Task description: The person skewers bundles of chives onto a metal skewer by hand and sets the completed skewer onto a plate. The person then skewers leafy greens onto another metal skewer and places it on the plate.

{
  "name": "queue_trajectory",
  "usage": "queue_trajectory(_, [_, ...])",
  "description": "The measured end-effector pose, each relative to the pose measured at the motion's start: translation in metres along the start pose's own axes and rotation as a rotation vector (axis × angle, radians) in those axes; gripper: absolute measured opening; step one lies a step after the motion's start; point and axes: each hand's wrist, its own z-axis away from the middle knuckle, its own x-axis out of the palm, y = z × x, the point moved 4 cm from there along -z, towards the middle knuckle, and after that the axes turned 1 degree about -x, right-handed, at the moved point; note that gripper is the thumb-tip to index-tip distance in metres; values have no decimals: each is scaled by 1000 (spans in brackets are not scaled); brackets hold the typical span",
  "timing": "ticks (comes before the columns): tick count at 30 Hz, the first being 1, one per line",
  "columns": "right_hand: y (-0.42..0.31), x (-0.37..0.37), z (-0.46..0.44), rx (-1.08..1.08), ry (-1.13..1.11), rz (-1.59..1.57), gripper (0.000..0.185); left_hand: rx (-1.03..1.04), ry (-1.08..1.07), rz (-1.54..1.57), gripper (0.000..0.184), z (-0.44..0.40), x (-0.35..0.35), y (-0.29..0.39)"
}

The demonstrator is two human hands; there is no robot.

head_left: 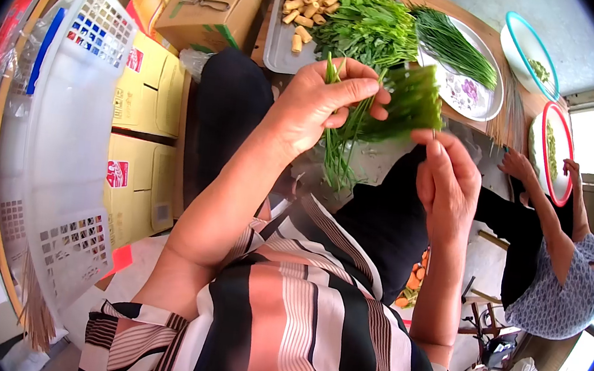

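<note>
My left hand (325, 101) is closed around a few long green chives (341, 154), whose loose ends hang down below the fingers. Between my hands is a flat, blurred band of greens (412, 103), which looks like chives set side by side. My right hand (448, 177) pinches the end of a thin skewer (435, 134) at the band's lower right corner; most of the skewer is hidden. Just beyond, leafy greens (370, 29) and tan, short rolled pieces (310, 4) lie on a metal tray (274, 47).
More chives (456, 42) lie on a floral plate (492, 109), beside thin sticks (510, 118). Blue-rimmed (521, 46) and red-rimmed (547, 144) bowls stand at right, where another person's hands (522, 167) work. Cardboard boxes (150, 88) and a white plastic basket (71, 145) are at left.
</note>
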Motion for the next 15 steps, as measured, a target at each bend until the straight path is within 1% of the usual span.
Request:
queue_trajectory(4, [1, 1, 17, 22, -108, 89, 27, 17, 3, 25, 18, -5, -14, 9])
queue_trajectory(8, [2, -1, 25, 93, -179, 45, 24, 13, 8, 17, 17, -7, -15, 11])
queue_trajectory(15, [2, 1, 28, 92, -191, 75, 23, -5, 17, 25, 17, -6, -15, 11])
